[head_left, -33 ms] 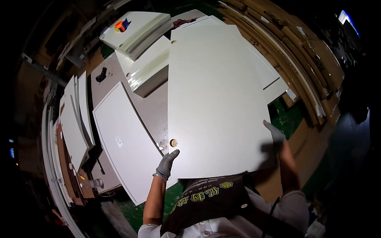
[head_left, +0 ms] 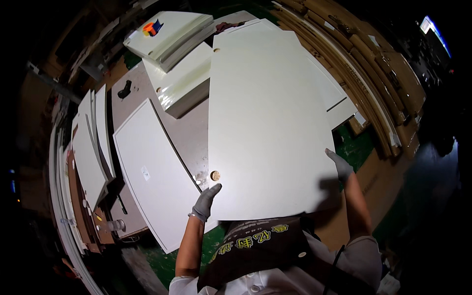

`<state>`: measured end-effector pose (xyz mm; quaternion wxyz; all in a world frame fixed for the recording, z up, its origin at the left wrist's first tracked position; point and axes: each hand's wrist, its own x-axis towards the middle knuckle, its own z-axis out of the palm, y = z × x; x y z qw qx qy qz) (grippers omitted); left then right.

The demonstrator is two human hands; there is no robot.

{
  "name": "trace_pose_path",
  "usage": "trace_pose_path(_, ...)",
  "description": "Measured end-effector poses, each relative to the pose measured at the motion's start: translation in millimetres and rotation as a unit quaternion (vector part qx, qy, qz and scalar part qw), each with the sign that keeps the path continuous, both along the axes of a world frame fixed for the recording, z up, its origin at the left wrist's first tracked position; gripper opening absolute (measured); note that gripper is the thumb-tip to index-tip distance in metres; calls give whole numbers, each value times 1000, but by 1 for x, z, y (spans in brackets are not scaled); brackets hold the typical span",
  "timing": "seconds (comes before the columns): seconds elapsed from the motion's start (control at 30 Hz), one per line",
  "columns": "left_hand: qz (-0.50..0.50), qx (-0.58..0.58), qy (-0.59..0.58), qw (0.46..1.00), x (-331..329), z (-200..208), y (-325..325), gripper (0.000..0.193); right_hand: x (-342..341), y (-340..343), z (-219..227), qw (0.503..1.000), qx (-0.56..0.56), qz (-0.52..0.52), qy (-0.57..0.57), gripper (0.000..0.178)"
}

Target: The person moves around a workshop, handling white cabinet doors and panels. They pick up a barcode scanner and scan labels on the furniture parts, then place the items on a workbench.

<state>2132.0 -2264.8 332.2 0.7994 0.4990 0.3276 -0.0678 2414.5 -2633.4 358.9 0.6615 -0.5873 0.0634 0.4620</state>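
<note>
A large white panel (head_left: 270, 128) stretches away from the person's apron (head_left: 260, 250) over the desk (head_left: 184, 132), its near end held between the gloved left hand (head_left: 205, 201), just beside a round hole (head_left: 215, 175), and the gloved right hand (head_left: 341, 167) on the opposite edge. Both hands pinch the panel's edges, though most of the fingers are hidden and how they curl underneath I cannot tell. Left of it lies a labelled white board (head_left: 157, 179), with a black tool (head_left: 125, 89) beyond.
</note>
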Motion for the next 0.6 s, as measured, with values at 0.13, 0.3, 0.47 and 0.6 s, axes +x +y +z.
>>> trace_pose_path(0.13,5,-145,-34,989,18,3,11,43,17,-18,-34,999,-53,-8,-2,66)
trace_pose_path(0.3,118,-146,-54,981,77,-4,45,43,5,8,7,988,-148,23,-46,67)
trace_pose_path(0.47,47,-92,-31,994,143,12,67,44,8,5,4,990,-106,21,-86,60)
trace_pose_path(0.6,46,87,-70,993,158,-5,81,46,33,0,-8,997,-41,52,-50,54)
